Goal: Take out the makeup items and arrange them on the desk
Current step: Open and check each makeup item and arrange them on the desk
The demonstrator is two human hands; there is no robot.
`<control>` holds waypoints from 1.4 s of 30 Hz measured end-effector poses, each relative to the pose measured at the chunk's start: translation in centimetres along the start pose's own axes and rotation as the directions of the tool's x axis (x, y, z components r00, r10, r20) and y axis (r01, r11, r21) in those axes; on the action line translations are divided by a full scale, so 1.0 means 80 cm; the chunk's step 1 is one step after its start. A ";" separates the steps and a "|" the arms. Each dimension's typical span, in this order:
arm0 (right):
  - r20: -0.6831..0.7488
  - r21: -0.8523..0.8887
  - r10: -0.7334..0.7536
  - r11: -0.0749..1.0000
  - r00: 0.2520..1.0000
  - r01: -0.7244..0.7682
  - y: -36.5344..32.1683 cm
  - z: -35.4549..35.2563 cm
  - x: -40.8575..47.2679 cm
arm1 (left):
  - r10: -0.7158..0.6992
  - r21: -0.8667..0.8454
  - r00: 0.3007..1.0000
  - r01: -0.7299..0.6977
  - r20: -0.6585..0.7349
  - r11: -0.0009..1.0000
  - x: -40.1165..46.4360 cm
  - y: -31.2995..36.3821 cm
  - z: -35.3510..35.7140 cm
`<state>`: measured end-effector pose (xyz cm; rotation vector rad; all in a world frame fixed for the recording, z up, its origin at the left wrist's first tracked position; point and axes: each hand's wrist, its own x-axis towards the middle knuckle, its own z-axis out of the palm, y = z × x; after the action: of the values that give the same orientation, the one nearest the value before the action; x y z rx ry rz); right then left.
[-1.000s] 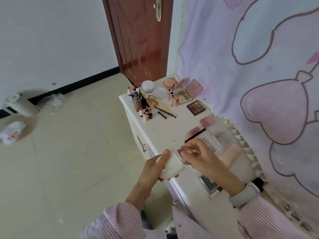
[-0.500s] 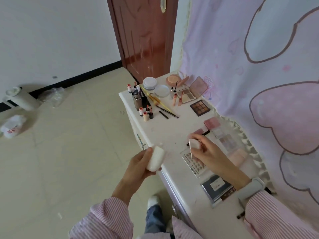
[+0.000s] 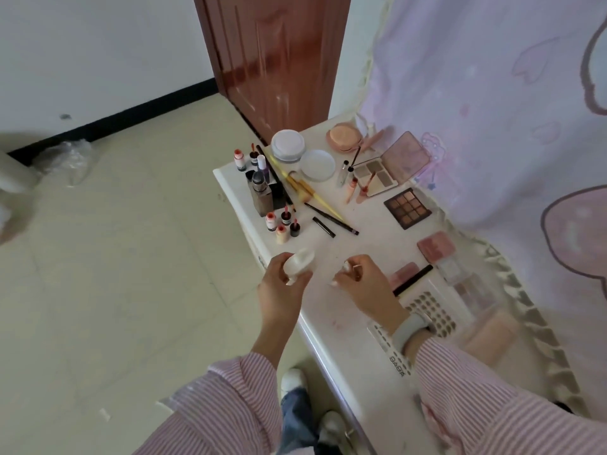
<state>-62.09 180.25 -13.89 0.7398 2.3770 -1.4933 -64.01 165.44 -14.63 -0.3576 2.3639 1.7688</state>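
Observation:
My left hand (image 3: pixel 282 284) grips a small white rounded case (image 3: pixel 299 261) at the front edge of the white desk (image 3: pixel 345 310). My right hand (image 3: pixel 359 280) hovers just right of it with curled fingers that pinch a small pale item (image 3: pixel 350 267); what it is I cannot tell. Laid out on the desk are small bottles (image 3: pixel 281 224), brushes and pencils (image 3: pixel 323 211), round compacts (image 3: pixel 287 145), an open palette (image 3: pixel 376 174) and a dark nine-pan palette (image 3: pixel 408 207).
A white perforated tray (image 3: pixel 430 310) lies under my right wrist, with pink compacts (image 3: pixel 436 246) and a peach box (image 3: pixel 489 336) behind it. A pink patterned curtain (image 3: pixel 492 110) hangs along the desk's right side. A brown door (image 3: pixel 272 57) stands behind; tiled floor lies left.
My right hand left the tray area and moved left toward my left hand. My left hand rose and came over the desk's front edge with the white case.

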 end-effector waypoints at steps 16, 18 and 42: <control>-0.133 0.100 0.105 0.991 0.986 -0.092 -0.011 0.046 0.032 | 0.096 0.122 0.989 -0.082 -0.116 0.989 0.025 -0.013 0.022; -0.105 0.215 0.139 0.970 0.985 -0.114 -0.014 0.052 0.027 | 0.083 0.100 0.991 -0.072 -0.105 0.992 0.023 -0.012 0.018; 0.417 -0.881 -0.359 0.067 0.835 0.469 0.046 -0.105 0.022 | 0.331 0.669 0.798 -0.603 0.504 0.436 -0.080 -0.046 0.042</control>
<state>-61.07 189.57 -13.72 -0.4144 2.8298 0.2537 -56.85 168.27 -17.24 0.7454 2.8430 0.5333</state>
